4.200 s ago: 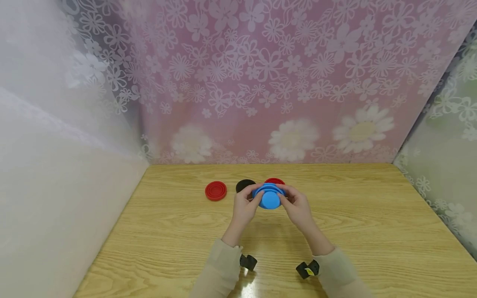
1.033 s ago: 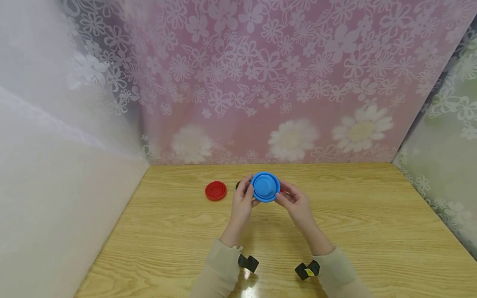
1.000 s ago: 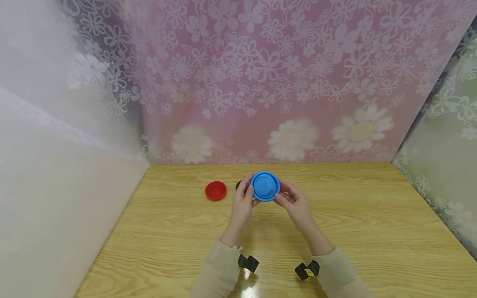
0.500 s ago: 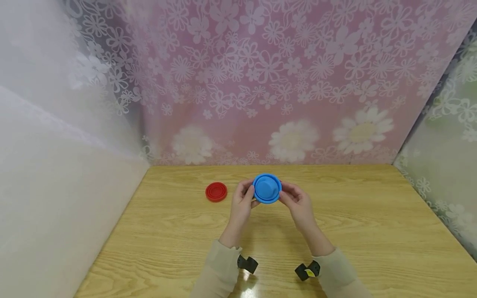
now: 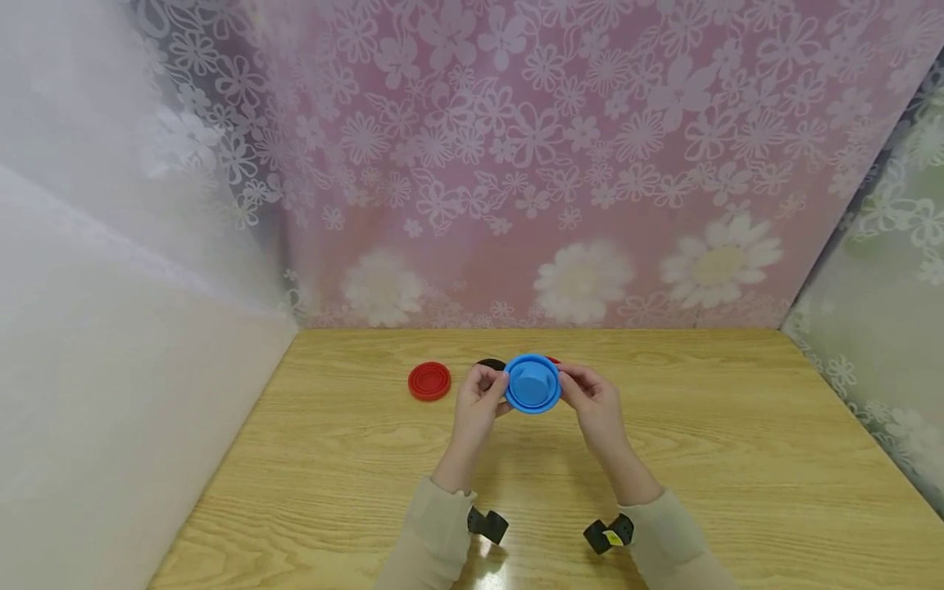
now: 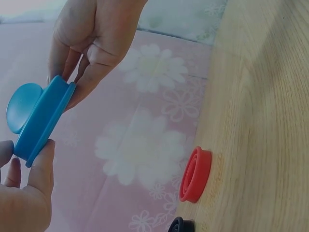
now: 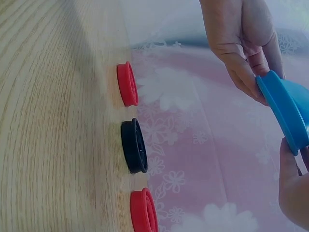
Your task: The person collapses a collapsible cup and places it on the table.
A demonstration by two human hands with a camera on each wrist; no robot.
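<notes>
A blue collapsible silicone cup (image 5: 533, 383) is held up above the table, its round middle standing out toward the head camera. My left hand (image 5: 475, 404) pinches the rim's left side between thumb and fingers. On the opposite side, my right hand (image 5: 596, 406) pinches the rim the same way. Seen edge-on in the left wrist view, the blue cup (image 6: 41, 121) has a wide ring with the middle protruding from one face. Behind the hands, a black collapsed cup (image 5: 490, 363) and a red one (image 5: 553, 359) are mostly hidden.
Another red collapsed cup (image 5: 429, 382) lies flat on the wood-grain table (image 5: 354, 492), left of my hands. The right wrist view shows the black cup (image 7: 133, 146) between the two red ones in a row. A pink flowered curtain (image 5: 472, 164) hangs along the table's back edge.
Both hands have come down slightly with the blue cup, shifting a little right and tilting it, so its middle now stands out more. Parts of the black and far red cups show again.
</notes>
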